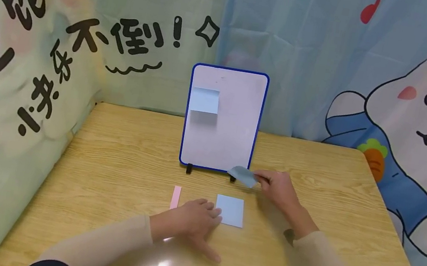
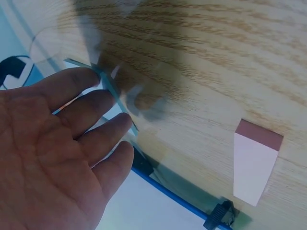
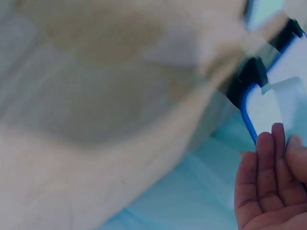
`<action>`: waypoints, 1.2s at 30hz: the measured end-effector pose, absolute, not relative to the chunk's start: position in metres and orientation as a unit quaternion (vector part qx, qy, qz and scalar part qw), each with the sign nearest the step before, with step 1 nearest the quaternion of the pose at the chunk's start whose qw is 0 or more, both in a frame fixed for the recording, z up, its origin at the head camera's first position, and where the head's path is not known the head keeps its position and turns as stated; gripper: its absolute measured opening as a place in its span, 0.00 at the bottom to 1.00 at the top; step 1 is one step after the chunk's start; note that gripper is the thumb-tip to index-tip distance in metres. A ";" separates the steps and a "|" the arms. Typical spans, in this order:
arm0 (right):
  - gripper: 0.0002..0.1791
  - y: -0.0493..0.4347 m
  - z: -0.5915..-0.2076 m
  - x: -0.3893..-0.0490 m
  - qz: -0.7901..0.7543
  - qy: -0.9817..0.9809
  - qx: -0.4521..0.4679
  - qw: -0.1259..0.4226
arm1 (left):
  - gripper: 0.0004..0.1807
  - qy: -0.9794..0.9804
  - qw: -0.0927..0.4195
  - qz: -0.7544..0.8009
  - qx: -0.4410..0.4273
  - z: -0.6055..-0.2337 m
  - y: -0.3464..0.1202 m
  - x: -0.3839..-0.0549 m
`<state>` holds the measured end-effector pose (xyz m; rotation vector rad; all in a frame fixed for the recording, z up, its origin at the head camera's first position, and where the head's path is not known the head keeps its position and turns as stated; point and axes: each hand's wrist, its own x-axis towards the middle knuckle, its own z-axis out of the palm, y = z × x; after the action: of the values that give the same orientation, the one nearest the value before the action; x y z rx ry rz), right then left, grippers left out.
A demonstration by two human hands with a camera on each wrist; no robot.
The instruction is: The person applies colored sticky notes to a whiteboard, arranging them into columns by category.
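In the head view my right hand (image 1: pixel 279 190) pinches a blue sticky note (image 1: pixel 244 176) by its right edge. The note curls and overlaps the lower right corner of a small blue-framed whiteboard (image 1: pixel 230 131). Another blue sticky note (image 1: pixel 205 100) is on the board's upper left, its lower edge lifted and casting a shadow. My left hand (image 1: pixel 196 220) is spread low over the table, fingertips at the left edge of a stack of blue sticky notes (image 1: pixel 231 212). A narrow pink pad (image 2: pixel 256 160) lies left of them, partly hidden by that hand in the head view.
Dark clip feet (image 1: pixel 189 169) hold the whiteboard upright on the wooden table (image 1: pixel 130 147). Behind it and at the left hangs a printed curtain (image 1: pixel 293 61) with lettering and a cartoon animal.
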<state>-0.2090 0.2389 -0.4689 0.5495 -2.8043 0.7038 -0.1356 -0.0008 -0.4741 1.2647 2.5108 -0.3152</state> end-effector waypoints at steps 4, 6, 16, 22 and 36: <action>0.09 0.240 -0.459 -0.206 0.208 -0.938 0.229 0.155 | 0.59 0.877 0.161 -0.109 0.438 -0.471 -0.002 -0.134; 0.09 0.240 -0.457 -0.204 0.184 -0.936 0.246 0.175 | 0.59 0.878 0.159 -0.107 0.439 -0.470 -0.003 -0.134; 0.10 0.238 -0.460 -0.196 0.153 -0.926 0.275 0.210 | 0.60 0.878 0.149 -0.099 0.444 -0.472 -0.004 -0.135; 0.11 0.237 -0.459 -0.193 0.162 -0.923 0.282 0.206 | 0.58 0.879 0.163 -0.080 0.440 -0.471 -0.004 -0.138; 0.11 0.236 -0.451 -0.194 0.158 -0.934 0.279 0.156 | 0.53 0.882 0.180 -0.079 0.427 -0.469 -0.004 -0.138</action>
<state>-0.1937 0.2356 -0.4513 0.7996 -2.6744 0.4511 -0.1384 -0.0039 -0.4686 1.2074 2.4927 -0.2223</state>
